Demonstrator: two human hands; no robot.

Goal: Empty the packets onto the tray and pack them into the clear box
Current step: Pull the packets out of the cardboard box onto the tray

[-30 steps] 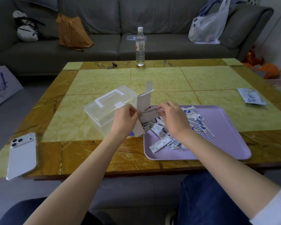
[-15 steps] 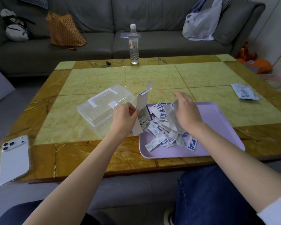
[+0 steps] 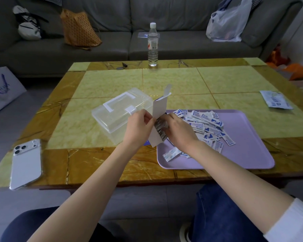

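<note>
Left hand (image 3: pixel 140 126) pinching the upright white carton (image 3: pixel 159 119), right hand (image 3: pixel 179 131) now back at its open side gripping packets (image 3: pixel 161 130), earlier lifted over the loose sachets (image 3: pixel 205 124) on the purple tray (image 3: pixel 243 154), closed clear box (image 3: pixel 119 110) just left

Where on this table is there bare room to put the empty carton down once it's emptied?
Bare tabletop lies between the water bottle and the clear box, and again between the tray and the flat packet at the right edge. The tray's right half is free too. It is crowded around the sachets and both hands.
</note>
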